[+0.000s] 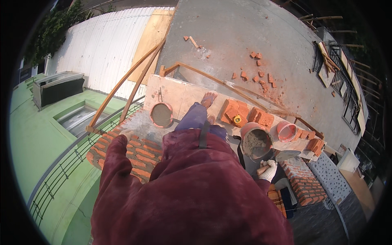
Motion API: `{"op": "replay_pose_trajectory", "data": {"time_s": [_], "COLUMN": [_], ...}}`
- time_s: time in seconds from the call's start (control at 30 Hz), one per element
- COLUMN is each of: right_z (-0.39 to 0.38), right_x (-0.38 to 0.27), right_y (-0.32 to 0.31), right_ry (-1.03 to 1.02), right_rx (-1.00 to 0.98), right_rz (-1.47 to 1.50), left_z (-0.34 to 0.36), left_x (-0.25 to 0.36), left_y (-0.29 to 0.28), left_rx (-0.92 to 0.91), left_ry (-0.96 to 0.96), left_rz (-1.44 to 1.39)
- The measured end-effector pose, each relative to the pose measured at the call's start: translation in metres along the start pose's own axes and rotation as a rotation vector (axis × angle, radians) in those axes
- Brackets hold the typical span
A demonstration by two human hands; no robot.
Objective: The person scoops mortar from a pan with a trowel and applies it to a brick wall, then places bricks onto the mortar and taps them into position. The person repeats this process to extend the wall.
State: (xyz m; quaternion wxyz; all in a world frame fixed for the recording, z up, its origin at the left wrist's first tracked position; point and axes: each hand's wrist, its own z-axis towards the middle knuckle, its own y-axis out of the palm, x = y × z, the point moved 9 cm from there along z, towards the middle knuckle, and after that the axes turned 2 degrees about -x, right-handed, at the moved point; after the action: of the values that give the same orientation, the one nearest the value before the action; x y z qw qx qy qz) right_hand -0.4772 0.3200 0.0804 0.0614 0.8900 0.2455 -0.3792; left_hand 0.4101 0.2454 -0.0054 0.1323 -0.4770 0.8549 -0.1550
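Observation:
My right hand [268,171], in a white glove, is closed around the wooden handle of a trowel [287,155]. Its grey blade lies just beyond the hand, beside a bucket of wet mortar [256,143]. At the left, my left hand [127,133] is at the mortar-covered top of a brick wall [141,157]; its fingers blend into the grey and cannot be made out. Ahead of that wall stands a round bucket [161,114] of smooth grey mix. Stacked orange bricks [230,111] carry a yellow tape measure [237,119].
I stand on a plank platform [179,96] bordered by a wooden rail [204,74]. A reddish bucket [287,131] and more bricks [315,146] sit at the right. Broken bricks [261,77] litter the concrete below. Steel rebar [53,185] runs along the left, near a green wall [30,143].

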Motion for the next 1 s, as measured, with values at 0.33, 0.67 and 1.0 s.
{"op": "replay_pose_trajectory", "data": {"time_s": [0.33,0.67,1.0], "right_z": [0.052,-0.026,-0.17], "right_x": [-0.014,-0.029,0.052], "right_y": [0.129,0.294,0.498], "right_ry": [0.047,-0.072,-0.184], "right_rx": [-0.416,-0.65,-1.093], "right_rz": [-0.252,-0.603,-0.905], "left_z": [-0.047,-0.072,-0.075], "left_x": [-0.056,-0.074,-0.028], "left_y": [0.099,0.206,0.204], "left_rx": [0.08,0.211,0.17], "left_ry": [0.171,0.314,0.337], "left_rz": [-0.443,-0.694,-1.398]}}
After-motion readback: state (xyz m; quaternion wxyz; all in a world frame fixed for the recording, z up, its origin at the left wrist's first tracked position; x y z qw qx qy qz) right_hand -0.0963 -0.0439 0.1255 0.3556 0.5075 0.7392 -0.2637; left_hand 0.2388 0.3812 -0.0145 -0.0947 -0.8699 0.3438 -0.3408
